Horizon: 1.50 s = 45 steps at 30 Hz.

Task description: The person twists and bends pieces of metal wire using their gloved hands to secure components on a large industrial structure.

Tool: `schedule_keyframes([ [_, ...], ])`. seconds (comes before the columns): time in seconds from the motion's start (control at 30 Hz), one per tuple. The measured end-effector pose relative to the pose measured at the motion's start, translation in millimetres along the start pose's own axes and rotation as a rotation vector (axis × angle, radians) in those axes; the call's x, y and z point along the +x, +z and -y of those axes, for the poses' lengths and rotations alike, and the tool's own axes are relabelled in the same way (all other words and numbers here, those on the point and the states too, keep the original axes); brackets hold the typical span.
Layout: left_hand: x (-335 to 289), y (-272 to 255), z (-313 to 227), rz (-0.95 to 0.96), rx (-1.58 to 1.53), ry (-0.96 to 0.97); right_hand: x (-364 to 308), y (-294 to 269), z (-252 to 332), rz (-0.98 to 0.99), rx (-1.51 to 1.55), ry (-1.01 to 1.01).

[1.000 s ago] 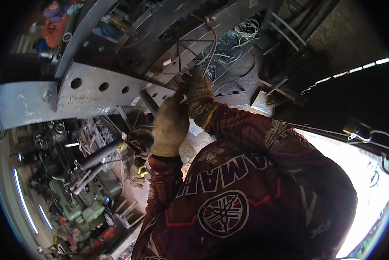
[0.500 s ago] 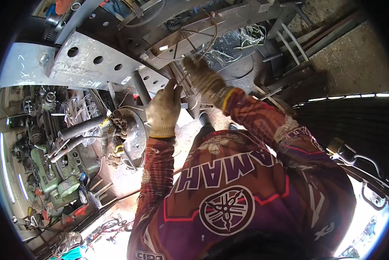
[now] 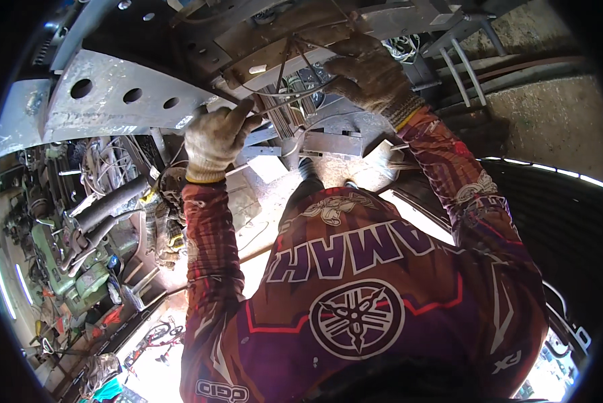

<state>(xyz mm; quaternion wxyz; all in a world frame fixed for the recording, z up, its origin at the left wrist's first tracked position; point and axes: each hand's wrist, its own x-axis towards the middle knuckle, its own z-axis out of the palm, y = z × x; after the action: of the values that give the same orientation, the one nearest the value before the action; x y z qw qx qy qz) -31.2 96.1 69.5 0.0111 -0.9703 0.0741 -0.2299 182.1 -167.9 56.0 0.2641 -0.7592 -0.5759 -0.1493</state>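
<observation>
Both of my hands wear worn, pale knitted work gloves. My left hand (image 3: 214, 142) is closed, thumb and forefinger pinching the left end of a thin metal rod (image 3: 291, 103), below the perforated steel plate. My right hand (image 3: 372, 75) is curled round the rod's right end, its far fingers in shadow. Close behind the rod is a round wire hoop with spokes (image 3: 281, 70), set against a steel beam (image 3: 257, 69). Where rod and hoop overlap near my right hand, I cannot tell whether they touch.
A grey steel plate with round holes (image 3: 116, 91) juts in from the left. Green machinery (image 3: 79, 269) and a dark pipe (image 3: 113, 203) stand lower left. Flat metal pieces (image 3: 331, 143) lie on the floor ahead of my feet. Parallel bars (image 3: 469, 74) stick out at the right.
My hands have moved apart, the left one leftward, the right one up and to the right. The view has shifted, and the rod now shows between them.
</observation>
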Motion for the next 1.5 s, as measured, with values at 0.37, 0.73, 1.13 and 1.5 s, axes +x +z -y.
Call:
schedule_keyframes([
  [0.37,19,24,43,-0.015,0.013,0.177,2,1,5,-0.022,0.005,0.023],
  [0.73,-15,-8,-38,0.058,-0.076,-0.060,-24,-7,17,-0.144,0.039,0.328],
  [1.13,-9,-18,-40,-0.082,-0.041,0.029,-6,-28,6,0.026,-0.153,-0.124],
  [1.5,-24,-84,-52,-0.454,0.100,0.020,12,-91,48,-0.232,-0.125,-0.419],
])
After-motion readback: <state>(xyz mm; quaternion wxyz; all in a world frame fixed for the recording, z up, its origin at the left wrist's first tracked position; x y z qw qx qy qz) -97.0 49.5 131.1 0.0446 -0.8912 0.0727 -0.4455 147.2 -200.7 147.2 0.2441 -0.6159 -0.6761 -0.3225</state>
